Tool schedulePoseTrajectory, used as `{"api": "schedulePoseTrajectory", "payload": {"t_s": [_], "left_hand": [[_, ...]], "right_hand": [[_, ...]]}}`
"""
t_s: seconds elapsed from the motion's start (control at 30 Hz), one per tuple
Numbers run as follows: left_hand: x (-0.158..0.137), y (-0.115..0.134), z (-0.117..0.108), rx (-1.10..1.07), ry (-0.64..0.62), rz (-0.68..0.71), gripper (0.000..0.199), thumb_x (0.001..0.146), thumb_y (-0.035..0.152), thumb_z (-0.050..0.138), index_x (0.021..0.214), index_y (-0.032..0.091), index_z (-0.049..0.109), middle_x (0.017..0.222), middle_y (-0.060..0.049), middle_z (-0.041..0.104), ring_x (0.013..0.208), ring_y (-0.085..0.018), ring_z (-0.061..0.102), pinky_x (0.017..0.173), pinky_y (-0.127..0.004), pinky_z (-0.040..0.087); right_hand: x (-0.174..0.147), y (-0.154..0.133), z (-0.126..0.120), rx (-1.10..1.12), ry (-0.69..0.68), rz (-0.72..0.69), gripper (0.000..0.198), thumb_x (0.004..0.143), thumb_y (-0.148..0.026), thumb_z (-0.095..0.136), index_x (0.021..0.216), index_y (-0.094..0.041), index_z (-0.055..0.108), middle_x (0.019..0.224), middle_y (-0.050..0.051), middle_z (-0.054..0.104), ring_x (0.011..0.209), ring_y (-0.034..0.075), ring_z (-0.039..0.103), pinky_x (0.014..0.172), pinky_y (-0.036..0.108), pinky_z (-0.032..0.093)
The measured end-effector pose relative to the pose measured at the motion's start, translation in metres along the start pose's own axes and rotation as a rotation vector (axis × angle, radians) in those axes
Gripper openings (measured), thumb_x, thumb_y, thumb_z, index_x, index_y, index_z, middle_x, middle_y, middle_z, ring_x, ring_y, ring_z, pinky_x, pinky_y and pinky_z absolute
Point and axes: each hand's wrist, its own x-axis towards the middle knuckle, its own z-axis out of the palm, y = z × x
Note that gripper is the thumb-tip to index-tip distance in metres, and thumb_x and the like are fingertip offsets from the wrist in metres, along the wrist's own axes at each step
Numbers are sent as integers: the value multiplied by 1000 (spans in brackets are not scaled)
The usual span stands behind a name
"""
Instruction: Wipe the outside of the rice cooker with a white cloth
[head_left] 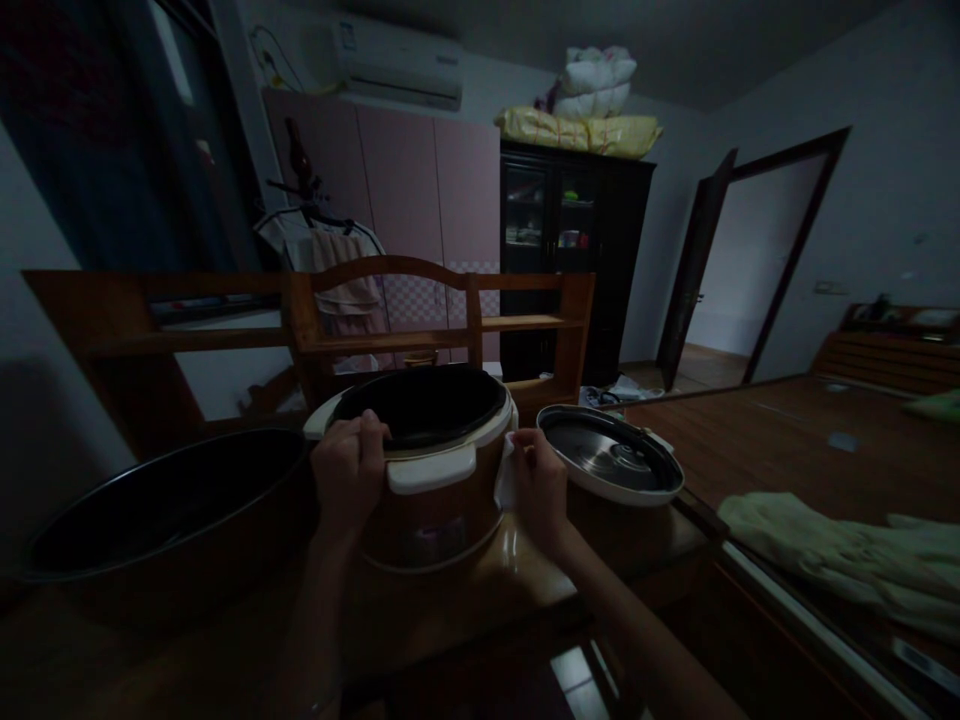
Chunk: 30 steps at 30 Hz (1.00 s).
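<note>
A large electric cooker body stands on the desk in front of me, its top uncovered and its inside dark. My left hand is closed over its near left rim, beside the white front handle. At the cooker's right side, my right hand pinches a white cloth or tissue against the outer wall. A wide dark inner pot sits to the left. The round lid lies on the right with its metal inner face up.
The wooden desk has a raised shelf along its back. On the right is a wooden bed surface with a crumpled light green cloth. A door stands ajar beyond. The room is dim.
</note>
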Motion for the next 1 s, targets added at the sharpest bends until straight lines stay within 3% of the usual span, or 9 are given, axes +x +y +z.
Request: {"api": "schedulePoseTrajectory", "payload": {"t_s": [0.2,0.47,0.7,1.0], "left_hand": [[0,0,1,-3,5,-12,48,101,37,34,67,20,64,73,-6,71,75,-20,64,78,-35,44],[0,1,1,-3,2,-11,48,100,36,33,67,21,63,72,-5,70,74,-20,63,78,-35,43],[0,-1,2,10,2,1,49,101,38,32,67,21,63,72,-5,70,74,-20,63,77,-35,43],[0,0,1,-15,14,1,47,101,37,34,67,21,63,73,-5,70,74,-20,63,78,-35,44]], "right_hand": [[19,-1,0,33,27,-13,21,102,-36,45,98,-21,60,88,3,68,76,17,64,69,26,45],[0,5,1,23,-16,20,19,100,-34,47,100,-21,61,81,2,67,66,16,60,62,25,42],[21,2,1,51,29,14,21,100,-36,46,98,-22,61,86,3,68,74,18,64,65,26,45],[0,3,1,48,-4,13,19,101,-35,46,101,-22,60,84,2,67,67,16,61,64,25,44]]}}
